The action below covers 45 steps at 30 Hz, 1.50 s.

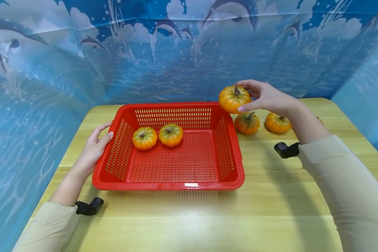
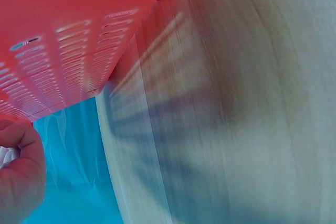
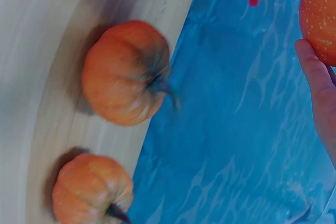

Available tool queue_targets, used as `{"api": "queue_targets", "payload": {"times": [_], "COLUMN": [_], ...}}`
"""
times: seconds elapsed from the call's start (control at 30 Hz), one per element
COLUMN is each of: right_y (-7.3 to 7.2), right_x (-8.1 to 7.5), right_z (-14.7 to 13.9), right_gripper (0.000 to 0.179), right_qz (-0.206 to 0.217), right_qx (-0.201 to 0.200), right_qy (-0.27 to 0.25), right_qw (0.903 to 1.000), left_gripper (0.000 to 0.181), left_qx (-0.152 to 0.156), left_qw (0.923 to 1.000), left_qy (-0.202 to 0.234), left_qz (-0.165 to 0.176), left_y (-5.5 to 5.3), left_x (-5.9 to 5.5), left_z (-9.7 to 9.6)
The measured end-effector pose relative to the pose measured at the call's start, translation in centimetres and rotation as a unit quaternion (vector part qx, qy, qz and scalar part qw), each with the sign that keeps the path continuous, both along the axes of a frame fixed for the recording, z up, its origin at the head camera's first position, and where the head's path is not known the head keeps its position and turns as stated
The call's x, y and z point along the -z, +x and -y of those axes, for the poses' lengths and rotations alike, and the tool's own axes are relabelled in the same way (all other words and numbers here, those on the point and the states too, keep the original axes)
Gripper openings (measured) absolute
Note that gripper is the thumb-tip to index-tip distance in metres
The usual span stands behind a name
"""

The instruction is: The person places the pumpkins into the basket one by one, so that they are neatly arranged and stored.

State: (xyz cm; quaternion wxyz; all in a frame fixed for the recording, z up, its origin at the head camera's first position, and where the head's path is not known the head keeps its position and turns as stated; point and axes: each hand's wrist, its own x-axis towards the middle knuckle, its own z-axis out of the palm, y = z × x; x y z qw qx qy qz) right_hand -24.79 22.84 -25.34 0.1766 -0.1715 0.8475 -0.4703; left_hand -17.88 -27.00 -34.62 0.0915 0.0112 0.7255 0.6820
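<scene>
Blue dolphin-printed fabric (image 1: 176, 70) hangs behind a pale wooden table (image 1: 226, 224). The left hand (image 1: 93, 148) grips the left rim of a red rectangular slotted plastic basket (image 1: 167, 186) containing two ribbed orange-green pumpkins (image 1: 145, 139). The right hand (image 1: 267, 97) grasps a brown-stemmed orange pumpkin (image 1: 231, 100) between fingers and thumb, near the basket's far right corner; other pumpkins (image 1: 247, 124) sit on the table to its right.

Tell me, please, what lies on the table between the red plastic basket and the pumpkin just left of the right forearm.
One more orange pumpkin lies on the table, between the red plastic basket and that pumpkin; the head view shows it.
</scene>
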Motion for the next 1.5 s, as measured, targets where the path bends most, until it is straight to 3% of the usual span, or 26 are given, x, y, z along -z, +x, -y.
{"api": "queue_targets", "payload": {"times": [0.27, 0.77, 1.27, 1.5], "right_y": [-1.0, -2.6, -3.3, -3.4], "right_x": [-1.1, -0.8, 0.2, 2.1], "right_z": [2.4, 6.9, 10.7, 11.6], "right_gripper": [0.079, 0.078, 0.075, 0.074], "right_qz": [-0.011, -0.008, 0.011, 0.042], "right_qx": [-0.020, -0.056, -0.061, -0.065], "right_qy": [0.007, -0.016, -0.044, -0.061], "right_qw": [0.9997, 0.9983, 0.9971, 0.9951], "left_gripper": [0.059, 0.059, 0.061, 0.060], "left_qx": [-0.003, -0.006, -0.001, -0.002], "left_qw": [1.0000, 0.9999, 0.9997, 0.9996], "left_qy": [-0.001, -0.011, -0.024, -0.028], "left_qz": [-0.006, -0.010, -0.007, -0.009], "left_y": [0.0, -0.1, 0.1, 0.0], "left_x": [-0.1, -0.3, -0.3, -0.1], "left_z": [0.0, -0.2, -0.2, -0.1]}}
